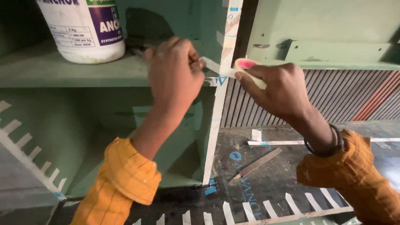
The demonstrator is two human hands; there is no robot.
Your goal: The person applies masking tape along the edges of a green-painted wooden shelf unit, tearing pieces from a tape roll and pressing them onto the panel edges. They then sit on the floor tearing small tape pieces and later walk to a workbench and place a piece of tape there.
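Head view: we see a roll of masking tape (246, 66) held in the right hand (278, 92), just beside the front edge of a green cabinet (50, 71). A short free strip of tape (212, 66) runs from the roll to the left hand (175, 75), which pinches its end between closed fingertips. The right-hand fingers wrap around the roll.

We judge the tape to be light, thin and soft. It will likely tear or fold onto itself easily, so it is best held by the roll's rim and by the strip's very tip, kept taut.

A vertical edge band (221, 104) on the cabinet carries short taped pieces. On the upper shelf, left, stands a white plastic tub (79, 29) with a purple-and-white printed label. Below, on the dark floor sheet (266, 183) with blue printed marks, lie a flat metal file (257, 163) and long strips fringed with tape tabs (287, 206). Both sleeves are orange checked; a dark band (329, 143) circles the right wrist.
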